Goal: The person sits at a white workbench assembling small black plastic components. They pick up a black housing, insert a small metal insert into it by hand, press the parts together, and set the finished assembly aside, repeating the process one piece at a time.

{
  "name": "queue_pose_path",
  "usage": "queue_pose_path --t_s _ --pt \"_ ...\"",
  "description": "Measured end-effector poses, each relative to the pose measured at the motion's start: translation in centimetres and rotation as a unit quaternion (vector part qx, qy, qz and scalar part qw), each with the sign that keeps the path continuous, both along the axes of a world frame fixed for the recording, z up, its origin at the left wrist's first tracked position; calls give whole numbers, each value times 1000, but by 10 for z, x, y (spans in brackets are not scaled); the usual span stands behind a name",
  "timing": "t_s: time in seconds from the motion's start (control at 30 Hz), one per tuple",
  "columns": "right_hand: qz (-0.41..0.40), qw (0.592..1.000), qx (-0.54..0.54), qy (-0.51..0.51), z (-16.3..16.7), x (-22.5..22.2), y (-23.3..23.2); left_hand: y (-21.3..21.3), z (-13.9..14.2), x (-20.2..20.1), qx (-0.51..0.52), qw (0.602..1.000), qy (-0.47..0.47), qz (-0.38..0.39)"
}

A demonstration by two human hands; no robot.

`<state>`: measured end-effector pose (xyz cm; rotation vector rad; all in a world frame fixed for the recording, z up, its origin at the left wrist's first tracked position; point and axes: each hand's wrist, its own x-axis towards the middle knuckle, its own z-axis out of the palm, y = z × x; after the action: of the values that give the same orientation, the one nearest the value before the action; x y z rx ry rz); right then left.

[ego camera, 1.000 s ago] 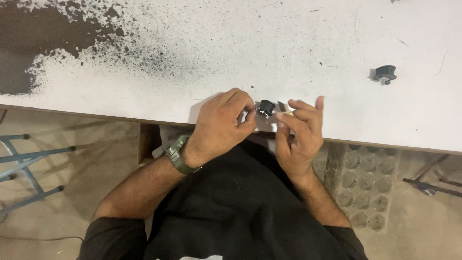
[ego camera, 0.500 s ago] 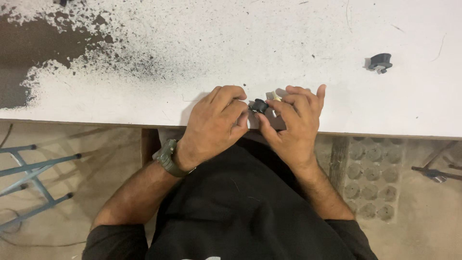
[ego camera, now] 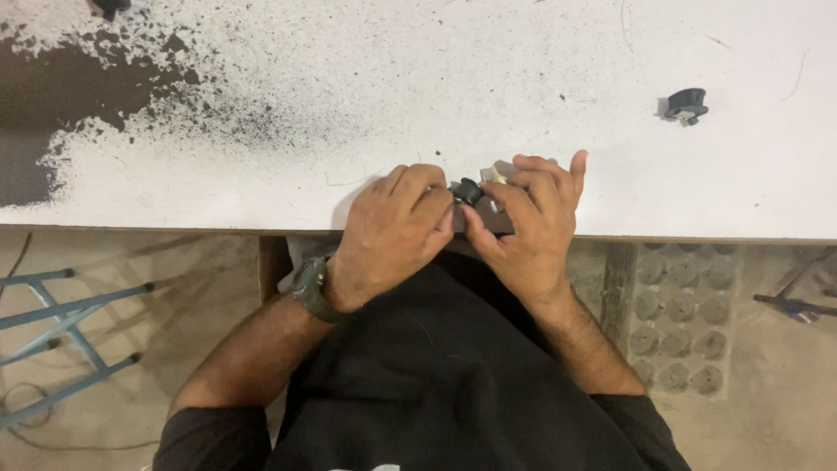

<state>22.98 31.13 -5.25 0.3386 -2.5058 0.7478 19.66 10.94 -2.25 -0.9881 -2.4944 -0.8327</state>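
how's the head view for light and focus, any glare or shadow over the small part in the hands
Head view: even, soft light, no glare on the white table; sharp overall. The left hand and right hand cover most of the small black part, so its detail is lost.

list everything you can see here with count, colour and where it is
small part: 1, black, pinched between both hands at the table's near edge
pale piece: 1, cream, under the right hand's fingers, mostly hidden
loose part: 1, black, lying on the table at far right
table: 1, white with black speckled wear at far left
metal frame: 1, blue, on the floor at left
moulded tray: 1, grey, below the table at right
wristwatch: 1, dark, on left wrist
left hand: 1, gripping the small part
right hand: 1, gripping the small part
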Motion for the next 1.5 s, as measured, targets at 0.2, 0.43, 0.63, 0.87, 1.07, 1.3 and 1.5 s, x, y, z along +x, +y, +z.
queue_pose_path --t_s 0.2,0.43,0.63,0.87,1.07,1.3,1.5 --pt "48 999 24 5 5 0 2 6 9 -10 28 999 28 -21" --pt "31 999 13 2 5 1 3 -4 17 -18 21 995 -97 -9" --pt "24 1000 2 -7 6 1 4 -3 9 -14 56 977 -207 9" --pt "85 989 -105 56 -1 18 -4 9 -2 -5 118 972 -202 -2" --pt "89 989 -104 53 -17 18 -8 8 -11 -4 148 968 -204 -18" --pt "90 995 -38 38 -17 18 -4 7 -10 -6 149 968 -202 -17" --pt "-155 979 -105 81 9 -11 69 -6 17 18 -1 895 -245 -373"
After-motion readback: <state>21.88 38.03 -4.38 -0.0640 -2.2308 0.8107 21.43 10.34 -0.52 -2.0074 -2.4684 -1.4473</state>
